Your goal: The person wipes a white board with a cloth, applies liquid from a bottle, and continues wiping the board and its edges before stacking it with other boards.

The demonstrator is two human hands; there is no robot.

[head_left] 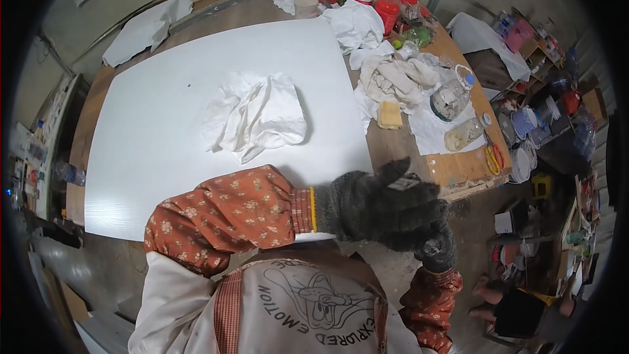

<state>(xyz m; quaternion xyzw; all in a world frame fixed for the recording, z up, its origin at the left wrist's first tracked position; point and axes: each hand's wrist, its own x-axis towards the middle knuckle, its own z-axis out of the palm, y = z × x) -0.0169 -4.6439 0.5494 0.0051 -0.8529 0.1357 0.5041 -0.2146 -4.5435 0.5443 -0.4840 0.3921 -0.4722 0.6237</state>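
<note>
Both my hands wear dark grey knitted gloves and meet just off the near right edge of the white panel [151, 124]. My left hand [377, 206] reaches across to the right with its thumb raised. A small greyish patch shows between the thumb and fingers; I cannot tell what it is. My right hand [437, 246] is lower and touches the left hand's fingertips. Its fingers look curled and are partly hidden. On the panel lies a crumpled white cloth [259, 118], apart from both hands.
Right of the panel, the wooden table holds a yellow sponge [390, 115], a beige rag [393, 80], clear bottles [466, 132] and red-and-yellow-handled scissors [494, 157]. A white bowl [306, 6] stands at the back. Someone in dark clothes [521, 311] sits at the lower right.
</note>
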